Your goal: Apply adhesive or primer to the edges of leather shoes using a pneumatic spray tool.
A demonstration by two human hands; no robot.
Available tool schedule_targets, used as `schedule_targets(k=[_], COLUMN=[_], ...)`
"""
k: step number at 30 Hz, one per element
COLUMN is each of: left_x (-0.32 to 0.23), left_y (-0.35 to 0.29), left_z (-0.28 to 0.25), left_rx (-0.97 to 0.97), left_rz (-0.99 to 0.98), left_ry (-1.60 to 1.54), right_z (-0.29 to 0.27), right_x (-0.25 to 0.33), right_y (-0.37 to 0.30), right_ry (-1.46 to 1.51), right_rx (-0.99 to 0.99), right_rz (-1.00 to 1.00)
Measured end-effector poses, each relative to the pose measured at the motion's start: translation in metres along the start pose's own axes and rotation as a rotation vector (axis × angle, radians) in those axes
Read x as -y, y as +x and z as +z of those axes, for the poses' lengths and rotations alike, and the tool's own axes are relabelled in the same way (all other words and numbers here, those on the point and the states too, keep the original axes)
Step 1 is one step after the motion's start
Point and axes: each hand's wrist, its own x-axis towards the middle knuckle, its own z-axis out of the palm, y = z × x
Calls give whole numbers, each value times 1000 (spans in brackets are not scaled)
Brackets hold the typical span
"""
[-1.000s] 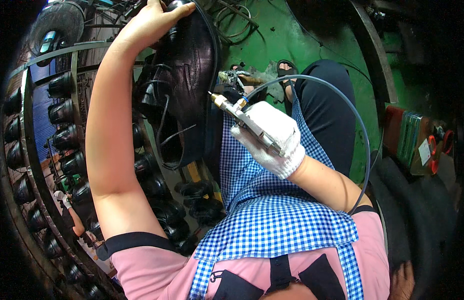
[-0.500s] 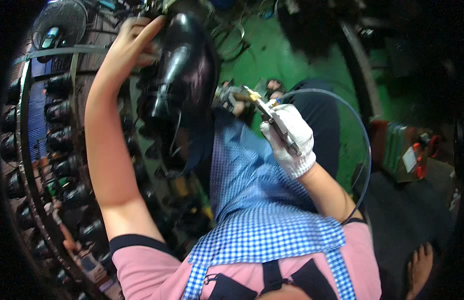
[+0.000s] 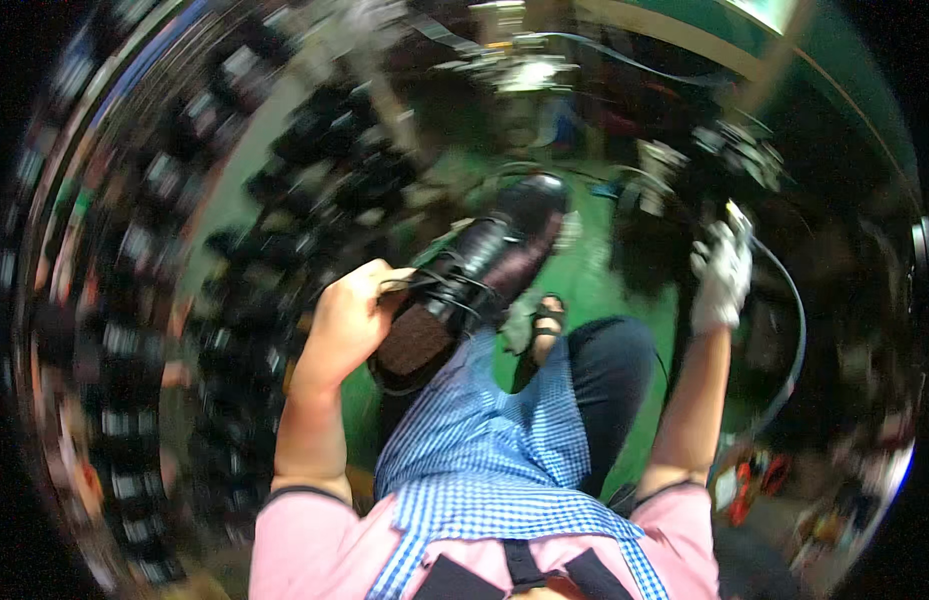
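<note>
A dark, glossy lace-up shoe (image 3: pixel 529 205) lies over my left thigh, toe pointing away and to the right, its brown block-like end (image 3: pixel 414 340) toward me. My bare left hand (image 3: pixel 356 315) is beside that end, thumb and fingers pinched together on a dark shoelace (image 3: pixel 424 275). Loose lace loops cross the shoe. At the right, my right hand (image 3: pixel 722 275) in a white knit glove is wrapped around an air gun with a pale tip (image 3: pixel 734 212). The gun is held away from the shoe, mostly hidden by the glove and blurred.
A thin hose (image 3: pixel 799 320) curves down from the gun outside my right forearm. Many dark shoes (image 3: pixel 304 200) stand at the left, blurred. Blurred metal equipment (image 3: pixel 529 70) stands ahead. A sandalled foot (image 3: pixel 550 318) rests on the green floor (image 3: pixel 639 440).
The view has swung around. My left hand has come back from the far left to the shoe's near end and pinched the lace. My right hand has moved outward with the gun, farther from the shoe.
</note>
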Motion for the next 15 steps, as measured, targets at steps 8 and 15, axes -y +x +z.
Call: schedule_targets(k=[8, 15], left_x=[124, 212], left_y=[-239, -354], left_z=[-22, 61], left_rx=[-31, -224], left_rz=[-699, -1196], left_ry=[-565, -278], right_z=[44, 57], right_x=[-74, -111], right_y=[-132, -150], right_ry=[-210, -301], right_rx=[411, 452], right_rz=[-176, -253])
